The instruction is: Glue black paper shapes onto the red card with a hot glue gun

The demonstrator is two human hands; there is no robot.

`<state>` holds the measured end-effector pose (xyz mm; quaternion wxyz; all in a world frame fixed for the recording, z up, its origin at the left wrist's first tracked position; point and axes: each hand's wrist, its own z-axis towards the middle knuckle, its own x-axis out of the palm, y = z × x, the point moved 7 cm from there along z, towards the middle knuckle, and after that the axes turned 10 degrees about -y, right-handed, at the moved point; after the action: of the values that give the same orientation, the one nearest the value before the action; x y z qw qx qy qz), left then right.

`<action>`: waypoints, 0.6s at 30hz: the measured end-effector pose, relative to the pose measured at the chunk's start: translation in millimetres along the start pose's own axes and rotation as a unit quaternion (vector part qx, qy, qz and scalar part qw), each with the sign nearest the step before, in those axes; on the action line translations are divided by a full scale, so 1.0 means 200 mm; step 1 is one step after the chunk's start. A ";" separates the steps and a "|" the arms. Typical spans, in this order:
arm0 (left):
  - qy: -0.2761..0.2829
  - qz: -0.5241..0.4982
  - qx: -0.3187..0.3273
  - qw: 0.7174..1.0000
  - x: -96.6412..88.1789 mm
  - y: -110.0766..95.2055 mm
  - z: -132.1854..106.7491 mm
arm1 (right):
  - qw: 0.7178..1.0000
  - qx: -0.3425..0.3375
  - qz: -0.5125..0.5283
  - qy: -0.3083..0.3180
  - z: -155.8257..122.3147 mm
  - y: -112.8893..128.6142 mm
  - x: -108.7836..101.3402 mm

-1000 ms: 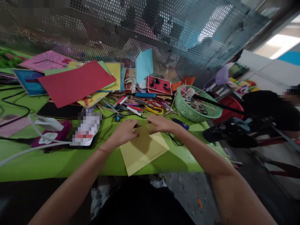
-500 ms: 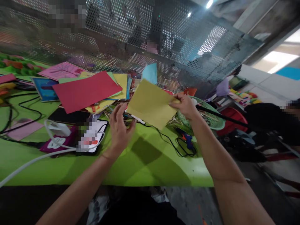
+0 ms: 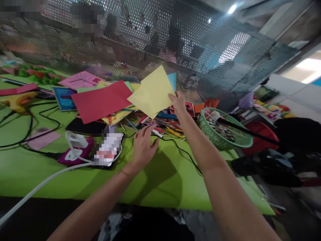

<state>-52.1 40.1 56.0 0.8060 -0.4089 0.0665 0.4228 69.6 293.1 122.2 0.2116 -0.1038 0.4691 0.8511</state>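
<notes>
My right hand (image 3: pixel 179 101) pinches the lower right edge of a sheet of yellow paper (image 3: pixel 153 92), raised and tilted above the clutter at the back of the table. My left hand (image 3: pixel 145 144) holds nothing; its fingers are apart and reach toward several pens and markers (image 3: pixel 157 133). A sheet of red paper (image 3: pixel 104 102) lies on a heap of coloured papers to the left of the yellow one. Part of a light blue sheet (image 3: pixel 172 80) shows behind the yellow paper.
A green basket (image 3: pixel 247 142) with thin sticks stands at right. On the green table (image 3: pixel 117 187) lie a phone (image 3: pixel 107 150), a purple power strip (image 3: pixel 72 154), a white cable (image 3: pixel 47 179) and a yellow glue gun (image 3: pixel 18 102). A perforated metal screen (image 3: pixel 140 43) rises behind.
The yellow paper has gone up and away from me with my right hand, and it has turned. My left hand has shifted right, toward the pens. The camera view has shifted slightly.
</notes>
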 end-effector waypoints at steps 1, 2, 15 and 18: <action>-0.004 -0.017 -0.011 1.000 0.00 0.01 0.00 | 0.999 0.020 0.031 -0.021 -0.03 0.00 -0.06; -0.011 -0.038 -0.024 0.999 -0.01 0.02 0.01 | 0.996 0.037 0.063 -0.045 -0.07 0.01 -0.14; -0.103 -0.132 -0.037 0.985 -0.16 0.03 0.04 | 0.928 0.330 0.173 0.026 -1.35 -0.10 -0.76; -0.004 -0.129 -0.028 0.991 -0.09 0.01 -0.04 | 0.896 0.386 0.207 0.073 -1.58 -0.09 -0.74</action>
<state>-63.5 23.2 58.6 0.8423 -0.4347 -0.0020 0.3185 202.8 -3.9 -6.4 0.0191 0.0235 0.7856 0.6180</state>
